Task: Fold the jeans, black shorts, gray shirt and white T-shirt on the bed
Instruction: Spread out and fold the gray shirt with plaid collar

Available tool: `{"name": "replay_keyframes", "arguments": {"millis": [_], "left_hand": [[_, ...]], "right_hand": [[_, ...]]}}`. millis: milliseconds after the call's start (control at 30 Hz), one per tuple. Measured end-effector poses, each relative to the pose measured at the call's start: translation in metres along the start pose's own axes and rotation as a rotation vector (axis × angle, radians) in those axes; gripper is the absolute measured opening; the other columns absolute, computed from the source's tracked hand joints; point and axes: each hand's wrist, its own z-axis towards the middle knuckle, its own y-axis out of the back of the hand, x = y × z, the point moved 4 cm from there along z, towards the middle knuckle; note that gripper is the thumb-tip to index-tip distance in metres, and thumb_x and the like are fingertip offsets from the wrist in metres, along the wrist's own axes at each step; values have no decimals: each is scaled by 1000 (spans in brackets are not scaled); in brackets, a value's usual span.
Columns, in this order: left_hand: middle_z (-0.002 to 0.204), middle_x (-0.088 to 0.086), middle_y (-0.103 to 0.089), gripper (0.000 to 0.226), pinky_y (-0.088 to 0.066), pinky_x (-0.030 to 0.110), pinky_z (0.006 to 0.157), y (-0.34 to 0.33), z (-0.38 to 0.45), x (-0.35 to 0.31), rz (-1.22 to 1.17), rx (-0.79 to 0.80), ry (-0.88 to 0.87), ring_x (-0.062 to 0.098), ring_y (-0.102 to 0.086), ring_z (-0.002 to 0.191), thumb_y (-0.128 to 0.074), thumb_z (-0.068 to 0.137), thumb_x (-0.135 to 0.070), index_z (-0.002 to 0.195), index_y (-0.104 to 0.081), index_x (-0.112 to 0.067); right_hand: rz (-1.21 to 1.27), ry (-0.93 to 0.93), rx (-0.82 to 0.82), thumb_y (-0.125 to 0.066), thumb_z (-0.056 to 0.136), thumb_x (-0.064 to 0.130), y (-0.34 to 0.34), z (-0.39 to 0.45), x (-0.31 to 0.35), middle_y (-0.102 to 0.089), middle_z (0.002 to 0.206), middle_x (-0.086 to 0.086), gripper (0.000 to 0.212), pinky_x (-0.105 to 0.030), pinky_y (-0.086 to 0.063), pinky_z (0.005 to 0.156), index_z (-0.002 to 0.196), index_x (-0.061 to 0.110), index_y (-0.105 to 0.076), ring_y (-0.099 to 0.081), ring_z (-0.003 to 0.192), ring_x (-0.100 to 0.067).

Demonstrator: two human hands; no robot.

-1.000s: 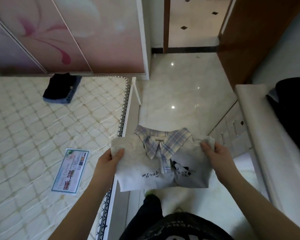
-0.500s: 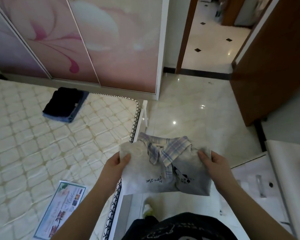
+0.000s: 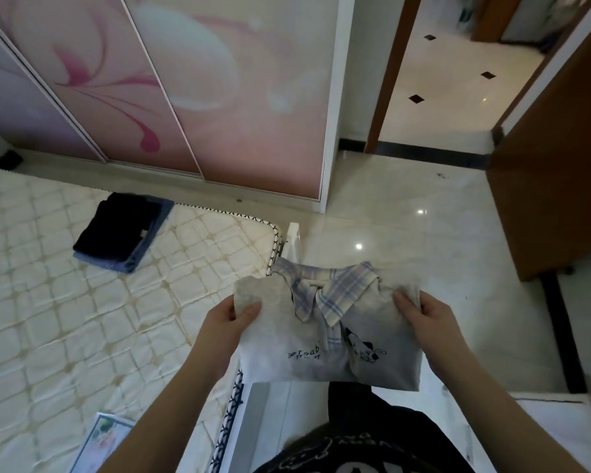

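I hold the folded gray shirt [image 3: 325, 339] in the air beside the bed's corner; it has a plaid collar and a small dog print. My left hand [image 3: 227, 319] pinches its left shoulder edge and my right hand [image 3: 423, 319] grips its right shoulder edge. On the quilted mattress [image 3: 48, 302] at the far side lie the folded black shorts [image 3: 116, 227] stacked on the folded jeans [image 3: 140, 257]. No white T-shirt shows in this view.
A printed leaflet [image 3: 103, 438] lies on the mattress near the bottom edge. Pink sliding wardrobe doors [image 3: 185, 97] stand behind the bed. Glossy tiled floor [image 3: 406, 233] runs right toward an open brown door [image 3: 560, 165]. A white bed frame rail [image 3: 294, 240] edges the mattress.
The view has tilted up and swung left, so the stacked shorts and jeans sit nearer the centre. The shirt stays held by both hands, drifting slightly toward the mattress corner.
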Motion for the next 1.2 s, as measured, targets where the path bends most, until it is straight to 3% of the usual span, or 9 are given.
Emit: {"name": "replay_keyframes", "arguments": {"millis": [167, 300, 467, 567, 700, 800, 933, 1067, 1200], "left_hand": [[102, 5, -75, 22, -58, 36, 77, -36, 73, -37, -35, -77, 32, 24, -73, 94, -68, 90, -29, 110, -70, -19], [104, 9, -75, 26, -58, 44, 83, -62, 120, -74, -85, -131, 28, 29, -72, 96, -70, 88, -32, 109, -70, -17], [105, 9, -74, 33, -56, 47, 86, -73, 164, -109, -117, -208, -7, 28, -71, 98, -70, 82, -37, 109, -71, -17], [104, 8, -74, 31, -56, 50, 87, -63, 189, -118, -131, -280, -16, 28, -71, 97, -72, 79, -40, 104, -73, -21], [104, 8, -74, 34, -57, 49, 85, -43, 224, -118, -169, -324, 0, 28, -71, 97, -75, 72, -48, 99, -74, -28], [104, 7, -75, 27, -57, 49, 84, -25, 250, -117, -225, -364, 2, 27, -72, 96, -75, 75, -43, 98, -74, -30], [104, 7, -75, 27, -58, 47, 83, -4, 274, -115, -285, -417, 22, 28, -72, 96, -76, 76, -42, 100, -74, -28], [101, 5, -75, 22, -58, 45, 81, 22, 291, -112, -299, -495, 46, 25, -73, 93, -76, 78, -42, 97, -74, -31], [97, 4, -76, 12, -60, 43, 78, 47, 295, -105, -330, -594, 72, 25, -73, 90, -74, 83, -38, 94, -74, -33]], "right_hand": [[1, 3, 53, -66, 90, 39, 15, 98, 30, -68, 85, -18, 30, -53, -53, 79, 85, 9, -69, -65, 88, -38], [25, 10, 125, -66, 90, 41, 29, 177, 73, -73, 85, -3, 16, -50, -55, 84, 85, 27, -74, -69, 88, -27], [46, 63, 217, -66, 91, 38, 12, 250, 117, -74, 86, 1, 12, -47, -54, 84, 86, 31, -74, -69, 90, -22], [37, 102, 253, -64, 92, 38, -8, 281, 137, -74, 83, 9, 13, -37, -54, 74, 84, 40, -74, -68, 78, -8], [-17, 110, 339, -62, 93, 37, -44, 324, 154, -73, 81, 8, 14, -35, -52, 70, 83, 38, -73, -68, 74, -6], [-47, 130, 382, -64, 93, 36, -72, 352, 170, -75, 83, 8, 12, -36, -55, 73, 86, 37, -74, -71, 79, -11], [-96, 163, 440, -63, 93, 39, -108, 381, 199, -75, 86, 13, 12, -27, -52, 67, 88, 43, -73, -70, 78, -3], [-154, 162, 513, -64, 92, 41, -148, 410, 216, -75, 87, 8, 11, -30, -54, 70, 90, 37, -74, -71, 81, -10], [-190, 174, 593, -64, 93, 34, -194, 428, 228, -75, 88, 9, 12, -19, -52, 66, 89, 38, -74, -70, 82, -4]]}}
